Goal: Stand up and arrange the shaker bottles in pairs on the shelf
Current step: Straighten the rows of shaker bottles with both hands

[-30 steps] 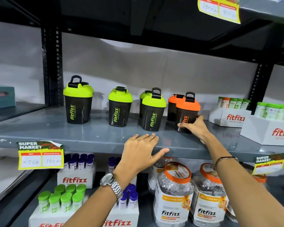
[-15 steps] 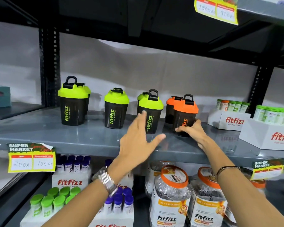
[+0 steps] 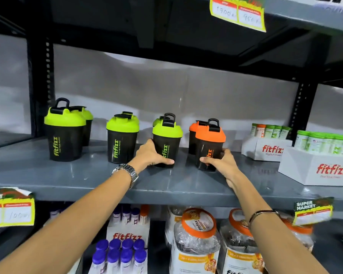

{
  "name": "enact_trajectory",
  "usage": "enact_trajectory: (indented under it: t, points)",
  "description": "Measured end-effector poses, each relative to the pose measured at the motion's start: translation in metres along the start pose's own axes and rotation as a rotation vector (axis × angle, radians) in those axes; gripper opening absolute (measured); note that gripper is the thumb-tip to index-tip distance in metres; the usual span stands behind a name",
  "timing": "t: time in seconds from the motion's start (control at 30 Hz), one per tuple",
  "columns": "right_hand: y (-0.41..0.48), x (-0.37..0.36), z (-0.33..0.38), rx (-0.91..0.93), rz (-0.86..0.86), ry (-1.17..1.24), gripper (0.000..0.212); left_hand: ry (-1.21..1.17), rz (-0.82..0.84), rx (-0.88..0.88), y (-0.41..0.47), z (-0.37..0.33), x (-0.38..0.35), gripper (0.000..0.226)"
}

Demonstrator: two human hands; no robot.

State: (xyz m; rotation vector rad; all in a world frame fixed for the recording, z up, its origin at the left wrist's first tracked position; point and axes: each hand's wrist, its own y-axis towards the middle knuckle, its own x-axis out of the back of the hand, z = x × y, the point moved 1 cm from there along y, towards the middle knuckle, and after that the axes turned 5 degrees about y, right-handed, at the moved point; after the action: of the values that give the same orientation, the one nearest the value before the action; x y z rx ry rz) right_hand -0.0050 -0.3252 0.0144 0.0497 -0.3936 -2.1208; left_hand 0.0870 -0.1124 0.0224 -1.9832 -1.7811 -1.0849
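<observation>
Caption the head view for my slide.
Left hand grips a green-lidded shaker, right hand an orange-lidded shaker, on the grey shelf.

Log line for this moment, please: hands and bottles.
left hand: grip on green-lidded black shaker bottle | right hand: grip on orange-lidded black shaker bottle | bottles: upright, paired on grey metal shelf

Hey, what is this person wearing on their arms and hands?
Both forearms are bare, with no sleeves or gloves in view. The left hand has a silver metal link-band wristwatch at its wrist. The right hand has a thin dark bangle further up the forearm.
</observation>
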Motion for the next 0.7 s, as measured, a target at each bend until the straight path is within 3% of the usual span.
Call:
enact_trajectory:
  t: [0.17, 0.53, 0.63, 0.7]
  points:
    - [0.000, 0.002, 0.000, 0.008, -0.008, 0.010, 0.060, 0.030, -0.057, 0.024, 0.010, 0.002, -0.003, 0.097]
    - [0.003, 0.004, -0.004, -0.007, 0.021, 0.005, 0.068, 0.022, -0.063, -0.007, 0.017, 0.009, -0.005, 0.099]
    - [0.004, 0.004, -0.006, -0.024, -0.006, -0.020, 0.082, -0.006, 0.003, -0.002, 0.011, 0.004, -0.003, 0.113]
    - [0.001, 0.003, -0.006, -0.017, -0.100, -0.063, 0.109, -0.023, 0.065, -0.008, -0.004, 0.003, 0.004, 0.124]
